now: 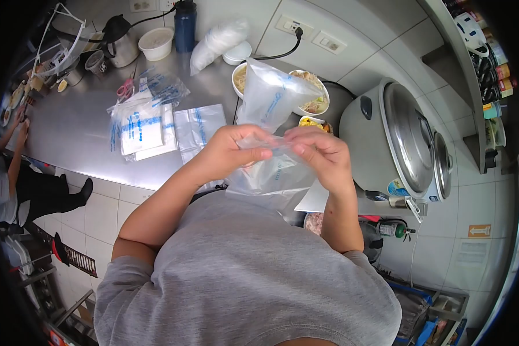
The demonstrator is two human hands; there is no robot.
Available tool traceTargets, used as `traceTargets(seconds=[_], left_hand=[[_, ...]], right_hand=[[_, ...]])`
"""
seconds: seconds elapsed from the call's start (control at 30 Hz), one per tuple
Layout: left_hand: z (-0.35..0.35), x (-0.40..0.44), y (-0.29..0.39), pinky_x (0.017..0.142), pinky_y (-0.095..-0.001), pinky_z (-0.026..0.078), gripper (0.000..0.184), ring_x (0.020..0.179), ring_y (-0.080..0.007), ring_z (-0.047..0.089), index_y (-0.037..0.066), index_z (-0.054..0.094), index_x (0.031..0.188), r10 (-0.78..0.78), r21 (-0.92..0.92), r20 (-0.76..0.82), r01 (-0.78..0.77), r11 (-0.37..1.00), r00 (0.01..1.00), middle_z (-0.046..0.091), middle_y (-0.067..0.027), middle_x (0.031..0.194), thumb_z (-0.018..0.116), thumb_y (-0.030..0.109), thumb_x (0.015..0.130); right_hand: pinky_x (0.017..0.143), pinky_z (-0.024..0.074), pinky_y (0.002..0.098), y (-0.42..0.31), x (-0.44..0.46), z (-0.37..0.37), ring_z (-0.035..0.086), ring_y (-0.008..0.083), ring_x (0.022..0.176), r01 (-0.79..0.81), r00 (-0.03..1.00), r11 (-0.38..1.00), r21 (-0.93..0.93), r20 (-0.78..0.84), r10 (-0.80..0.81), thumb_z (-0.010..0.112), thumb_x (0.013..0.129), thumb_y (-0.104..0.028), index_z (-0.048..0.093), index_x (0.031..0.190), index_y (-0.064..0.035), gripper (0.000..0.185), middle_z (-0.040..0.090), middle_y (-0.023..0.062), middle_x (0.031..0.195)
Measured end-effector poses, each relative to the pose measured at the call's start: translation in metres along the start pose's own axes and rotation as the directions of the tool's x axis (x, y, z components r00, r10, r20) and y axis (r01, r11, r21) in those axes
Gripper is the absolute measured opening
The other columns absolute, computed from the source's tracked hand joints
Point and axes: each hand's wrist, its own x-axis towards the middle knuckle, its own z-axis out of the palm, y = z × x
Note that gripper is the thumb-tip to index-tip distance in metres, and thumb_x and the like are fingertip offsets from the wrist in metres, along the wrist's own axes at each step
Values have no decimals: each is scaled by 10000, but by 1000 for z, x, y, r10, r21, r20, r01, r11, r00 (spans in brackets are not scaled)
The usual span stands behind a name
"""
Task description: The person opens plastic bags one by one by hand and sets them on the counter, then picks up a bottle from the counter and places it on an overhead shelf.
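A clear plastic bag [274, 179] hangs in front of my body, its upper edge pinched between my fingers. My left hand [239, 149] grips that edge from the left with thumb and fingers. From the right, my right hand [324, 154] pinches it close by. Just beyond my hands stands another clear bag with blue print [274, 95]; its contents cannot be made out. White bowls of food stand beside it, one with noodles [240, 79] and one with vegetables [312, 105]. Yellow food [311, 122] shows behind my right hand.
Flat printed bags [199, 128] and a white stack [141, 131] lie on the steel counter [69, 135], near pink scissors [125, 91]. A large rice cooker [366, 130] stands at right. Pitcher [120, 43], tub [155, 43] and blue bottle [185, 27] line the wall. Another person [29, 190] stands at far left.
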Motion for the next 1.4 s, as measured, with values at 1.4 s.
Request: traceTargets(seconds=[1.4], left_hand=[[-66, 84, -27, 862, -381, 449, 690, 969, -272, 612, 79, 482, 1246, 584, 443, -293, -434, 784, 757, 639, -126, 1051, 769, 350, 680]], right_hand=[[928, 397, 317, 91, 77, -5, 514, 192, 1076, 211, 913, 826, 523, -408, 24, 672, 785, -426, 425, 1285, -44, 676, 520, 95, 1202]])
